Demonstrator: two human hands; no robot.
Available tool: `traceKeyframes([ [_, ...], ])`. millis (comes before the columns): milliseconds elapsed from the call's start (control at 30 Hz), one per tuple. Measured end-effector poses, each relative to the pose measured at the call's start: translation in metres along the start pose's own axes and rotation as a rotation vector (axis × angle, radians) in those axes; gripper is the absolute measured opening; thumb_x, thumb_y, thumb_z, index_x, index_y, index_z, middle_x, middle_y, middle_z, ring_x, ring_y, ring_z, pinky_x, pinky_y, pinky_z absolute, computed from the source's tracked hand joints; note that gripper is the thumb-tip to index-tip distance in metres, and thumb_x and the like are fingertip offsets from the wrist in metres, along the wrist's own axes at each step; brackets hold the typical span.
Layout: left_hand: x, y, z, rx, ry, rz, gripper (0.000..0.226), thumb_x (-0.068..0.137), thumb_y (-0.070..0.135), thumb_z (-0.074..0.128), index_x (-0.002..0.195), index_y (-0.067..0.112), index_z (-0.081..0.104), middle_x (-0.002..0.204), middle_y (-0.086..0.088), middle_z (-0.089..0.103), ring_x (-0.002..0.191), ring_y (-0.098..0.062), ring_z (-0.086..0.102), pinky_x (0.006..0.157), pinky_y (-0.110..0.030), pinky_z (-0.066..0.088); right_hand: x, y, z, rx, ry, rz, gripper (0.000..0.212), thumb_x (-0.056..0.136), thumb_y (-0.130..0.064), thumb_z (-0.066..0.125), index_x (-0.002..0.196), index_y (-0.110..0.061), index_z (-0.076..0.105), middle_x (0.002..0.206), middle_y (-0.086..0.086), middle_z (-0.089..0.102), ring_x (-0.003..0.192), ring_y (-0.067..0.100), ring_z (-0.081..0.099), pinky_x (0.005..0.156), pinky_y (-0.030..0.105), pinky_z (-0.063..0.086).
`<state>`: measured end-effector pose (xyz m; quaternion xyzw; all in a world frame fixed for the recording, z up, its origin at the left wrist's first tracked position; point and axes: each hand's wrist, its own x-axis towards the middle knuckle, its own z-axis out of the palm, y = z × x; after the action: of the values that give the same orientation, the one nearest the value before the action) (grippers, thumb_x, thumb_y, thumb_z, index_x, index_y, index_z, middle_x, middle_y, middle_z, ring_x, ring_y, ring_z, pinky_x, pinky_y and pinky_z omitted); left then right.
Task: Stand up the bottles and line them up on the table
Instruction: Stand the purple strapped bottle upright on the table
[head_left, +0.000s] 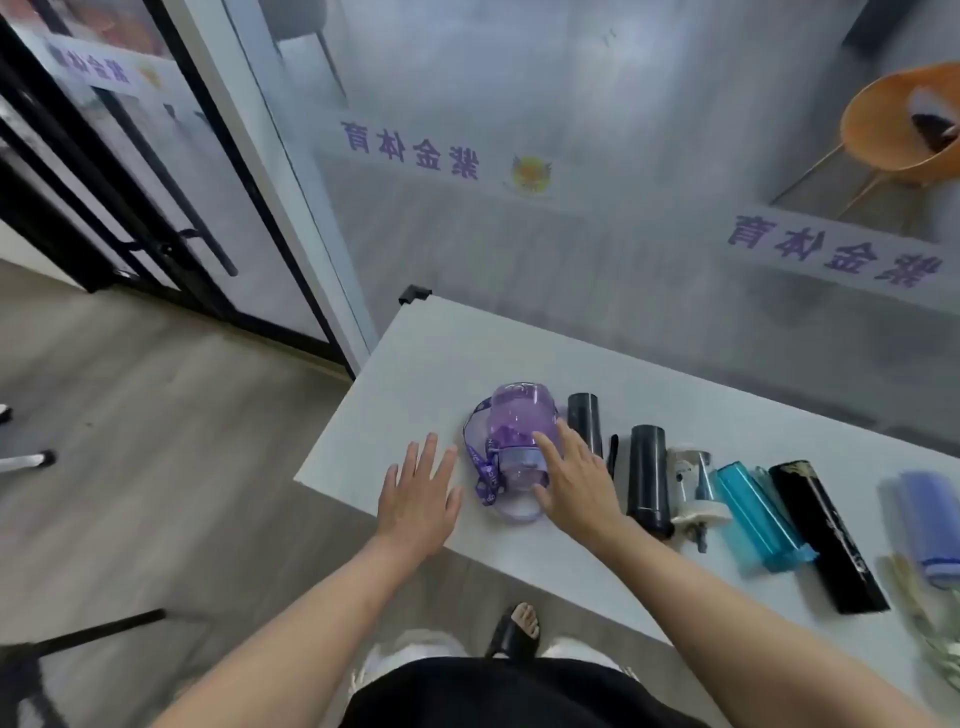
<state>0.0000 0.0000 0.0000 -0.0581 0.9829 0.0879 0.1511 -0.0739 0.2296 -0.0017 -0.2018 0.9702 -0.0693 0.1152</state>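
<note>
Several bottles lie on their sides in a row on the white table (415, 358). Leftmost is a squat purple see-through bottle (514, 415) with a purple strap. To its right lie a black bottle (584, 421), a second black bottle (648, 475), a white and clear bottle (693, 486), a blue bottle (756, 514), a long black bottle (823, 535) and a pale purple bottle (930, 519) at the right edge. My right hand (574, 480) rests on the right side of the purple bottle, fingers spread. My left hand (418, 493) hovers flat just left of it, touching nothing.
The table's left edge and near edge are close to my hands, with grey floor below. A glass wall with lettering runs behind the table. An orange chair (898, 135) stands behind the glass at the upper right. My foot in a black sandal (517, 631) shows below.
</note>
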Motion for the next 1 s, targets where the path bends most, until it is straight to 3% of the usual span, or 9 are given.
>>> traceKeyframes([
  [100, 0.021, -0.010, 0.002, 0.011, -0.030, 0.001, 0.063, 0.108, 0.048, 0.027, 0.165, 0.029, 0.008, 0.173, -0.002, -0.005, 0.159, -0.025, 0.001, 0.126, -0.047, 0.016, 0.021, -0.002, 0.004, 0.005, -0.062, 0.021, 0.091, 0.093, -0.046, 0.066, 0.163, -0.030, 0.011, 0.172, 0.016, 0.002, 0.158, 0.035, 0.014, 0.121, 0.047, 0.031],
  [267, 0.062, -0.038, 0.013, 0.017, -0.029, 0.065, 0.063, 0.107, 0.048, 0.032, 0.164, 0.026, 0.017, 0.173, -0.006, 0.005, 0.158, -0.029, 0.011, 0.123, -0.049, 0.024, 0.058, -0.001, 0.015, -0.099, -0.136, 0.001, 0.117, 0.084, -0.057, 0.074, 0.161, -0.040, -0.012, 0.165, 0.010, -0.037, 0.158, 0.035, -0.017, 0.126, 0.053, 0.014],
  [400, 0.093, -0.059, 0.013, 0.017, -0.097, 0.102, 0.064, 0.108, 0.047, 0.030, 0.165, 0.027, 0.009, 0.173, -0.005, -0.002, 0.158, -0.029, 0.005, 0.125, -0.048, 0.020, 0.081, -0.007, 0.021, -0.185, -0.220, -0.015, 0.130, 0.076, -0.065, 0.077, 0.158, -0.043, -0.021, 0.158, 0.009, -0.049, 0.150, 0.039, -0.035, 0.124, 0.061, 0.003],
  [600, 0.129, -0.086, 0.007, 0.053, -0.142, 0.177, 0.064, 0.109, 0.044, 0.031, 0.165, 0.025, 0.006, 0.173, -0.007, -0.004, 0.158, -0.030, 0.006, 0.124, -0.048, 0.022, 0.094, -0.023, 0.027, -0.212, -0.269, -0.004, 0.135, 0.067, -0.063, 0.085, 0.161, -0.044, -0.010, 0.156, 0.016, -0.049, 0.143, 0.048, -0.042, 0.118, 0.061, 0.031],
  [700, 0.140, -0.094, 0.007, 0.088, -0.171, 0.196, 0.064, 0.109, 0.042, 0.029, 0.165, 0.025, 0.002, 0.173, -0.006, -0.007, 0.158, -0.030, 0.004, 0.125, -0.048, 0.020, 0.094, -0.029, 0.030, -0.139, -0.281, 0.042, 0.138, 0.071, -0.037, 0.091, 0.159, -0.047, -0.015, 0.153, 0.013, -0.054, 0.139, 0.047, -0.048, 0.090, 0.043, 0.061],
  [800, 0.145, -0.099, 0.008, 0.113, -0.196, 0.216, 0.064, 0.109, 0.041, 0.029, 0.165, 0.025, 0.001, 0.172, -0.006, -0.009, 0.158, -0.030, 0.003, 0.125, -0.047, 0.020, 0.093, -0.031, 0.030, -0.070, -0.248, 0.053, 0.118, 0.079, -0.013, 0.079, 0.161, -0.048, 0.003, 0.155, 0.009, -0.052, 0.139, 0.044, -0.049, 0.063, 0.030, 0.061],
  [867, 0.150, -0.098, 0.008, 0.130, -0.198, 0.222, 0.065, 0.109, 0.041, 0.029, 0.165, 0.025, 0.001, 0.172, -0.007, -0.009, 0.158, -0.030, 0.003, 0.124, -0.047, 0.021, 0.092, -0.030, 0.031, -0.031, -0.233, 0.044, 0.107, 0.080, -0.009, 0.075, 0.160, -0.047, 0.015, 0.157, 0.009, -0.050, 0.141, 0.043, -0.047, 0.061, 0.030, 0.060],
  [1000, 0.158, -0.092, 0.005, 0.118, -0.195, 0.208, 0.065, 0.108, 0.040, 0.032, 0.165, 0.025, 0.004, 0.172, -0.007, -0.009, 0.158, -0.030, 0.004, 0.124, -0.047, 0.023, 0.094, -0.024, 0.027, 0.006, -0.242, 0.043, 0.106, 0.076, -0.017, 0.080, 0.157, -0.051, 0.020, 0.156, 0.005, -0.052, 0.144, 0.043, -0.043, 0.064, 0.031, 0.061],
])
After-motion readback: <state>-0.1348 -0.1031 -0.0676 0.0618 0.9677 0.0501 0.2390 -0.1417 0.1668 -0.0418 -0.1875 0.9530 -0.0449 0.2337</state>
